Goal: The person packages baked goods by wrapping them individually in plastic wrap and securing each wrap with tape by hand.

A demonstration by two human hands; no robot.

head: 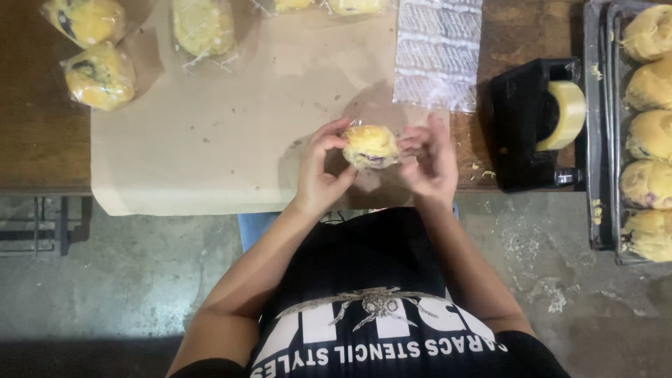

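Right at the room's edge stands a dark wooden table (42, 140), and most of its top is covered by a big sheet of brown paper (210, 140) whose near edge hangs just past the table's edge. On the right side sits a metal tray (600, 140) holding a row of pale yellow buns (651, 133), one behind the other. Just beside the tray is a black tape dispenser (525, 126) with a roll of clear tape (568, 112) standing upright in it. At the far end of the paper lies a stack of clear plastic bags (437, 52), flat and slightly crinkled. Along the far left are several wrapped buns (101, 75), each sealed in clear film, lying apart from one another.

Over the near edge of the paper the person holds a single bun (371, 145) in clear wrap, above the paper and between both hands. The left hand (320, 171) curls around the bun's left side, its grip pinching the bun between thumb and fingers. The right hand (428, 162) sits at the bun's right side, fingers bent and pinching the loose film there.
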